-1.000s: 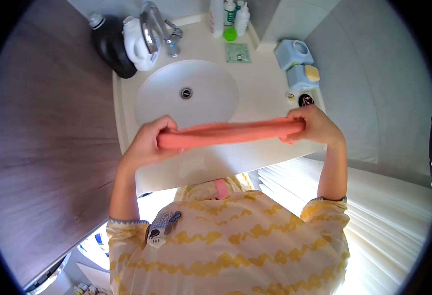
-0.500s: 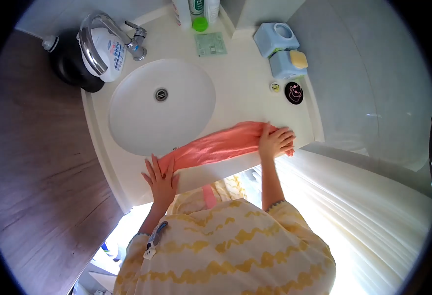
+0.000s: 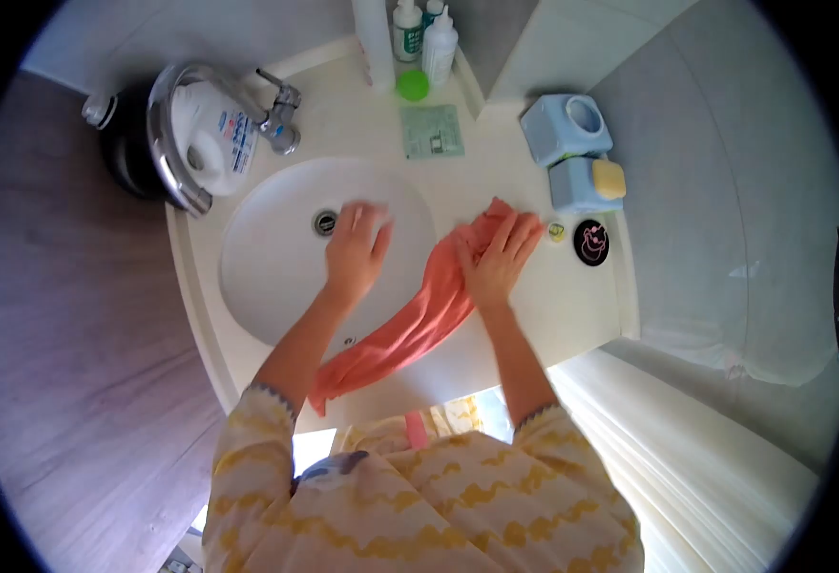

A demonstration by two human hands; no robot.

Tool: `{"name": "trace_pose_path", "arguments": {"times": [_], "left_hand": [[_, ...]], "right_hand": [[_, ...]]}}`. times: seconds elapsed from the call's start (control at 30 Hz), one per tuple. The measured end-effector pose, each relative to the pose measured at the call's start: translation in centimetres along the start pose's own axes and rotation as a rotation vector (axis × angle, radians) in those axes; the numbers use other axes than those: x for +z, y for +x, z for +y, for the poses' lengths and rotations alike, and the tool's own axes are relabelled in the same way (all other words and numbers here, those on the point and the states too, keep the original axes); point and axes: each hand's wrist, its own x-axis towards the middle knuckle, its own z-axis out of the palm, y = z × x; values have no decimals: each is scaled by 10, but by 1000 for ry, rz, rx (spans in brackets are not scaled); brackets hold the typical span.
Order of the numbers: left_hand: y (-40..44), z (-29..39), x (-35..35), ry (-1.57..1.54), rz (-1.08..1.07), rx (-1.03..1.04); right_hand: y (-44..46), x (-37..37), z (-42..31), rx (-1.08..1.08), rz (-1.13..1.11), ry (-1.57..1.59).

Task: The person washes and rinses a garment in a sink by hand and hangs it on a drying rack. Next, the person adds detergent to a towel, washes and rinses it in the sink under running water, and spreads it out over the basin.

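A damp-looking coral cloth (image 3: 410, 329) lies in a long, wrinkled strip on the counter beside the sink (image 3: 276, 277). Its near end reaches the counter's front edge, and its far end is bunched toward the right. Flat on that far end rests my right hand (image 3: 498, 265), fingers stretched out and pressing on the fabric. My left hand (image 3: 355, 256) is over the basin near the drain (image 3: 325, 222), off the cloth. It holds nothing; its fingertips are smeared by motion, with the thumb apart.
A chrome faucet (image 3: 279, 129) curves in front of a white jug (image 3: 214, 143) and a black container (image 3: 128, 158). Bottles (image 3: 440, 48), a green ball-like item (image 3: 413, 85) and a sachet (image 3: 432, 132) stand or lie at the back. Blue boxes (image 3: 566, 131) and a black disc (image 3: 591, 243) are at right.
My left hand has let go of the cloth's near end and moved up over the basin. My right hand has slid the cloth's far end away from the front edge, turning the strip diagonal.
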Motion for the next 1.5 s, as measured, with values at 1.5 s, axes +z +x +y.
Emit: {"name": "trace_pose_path", "arguments": {"times": [1.5], "left_hand": [[-60,-44,44,-34,-448,-464]], "right_hand": [[163,186,-162,-514,-181,405]]}}
